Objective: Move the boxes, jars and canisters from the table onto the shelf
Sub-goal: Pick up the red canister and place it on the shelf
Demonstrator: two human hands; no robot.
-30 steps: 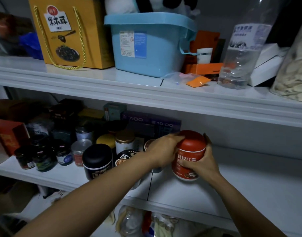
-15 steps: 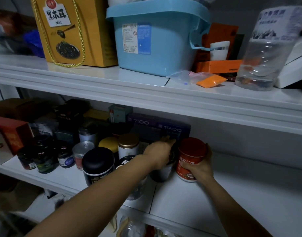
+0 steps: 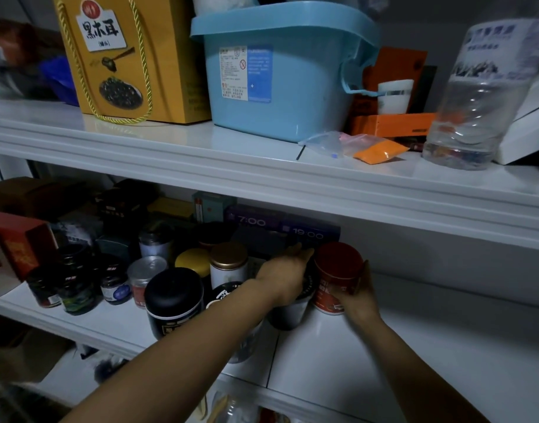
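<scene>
A red canister [image 3: 335,274] with a white band stands upright on the lower white shelf [image 3: 445,355]. My right hand [image 3: 358,296] wraps its right side from behind and below. My left hand [image 3: 288,277] lies with fingers stretched over the top of a dark jar [image 3: 288,315] just left of the red canister. Behind them stands a purple box [image 3: 280,230] printed with 7:00 and 19:00. Left of my hands the shelf holds several jars and tins, among them a black canister [image 3: 173,303] and a gold-lidded white tin [image 3: 228,265].
Red and brown boxes [image 3: 21,239] crowd the shelf's left end. The upper shelf [image 3: 201,166] carries a yellow gift bag [image 3: 124,56], a blue lidded bin [image 3: 280,68], orange boxes [image 3: 390,123] and a clear water bottle [image 3: 475,96]. White shelf surface stretches to the right of the red canister.
The red canister has gone from held in the air to standing deeper on the shelf. My left hand left it and moved onto the dark jar beside it.
</scene>
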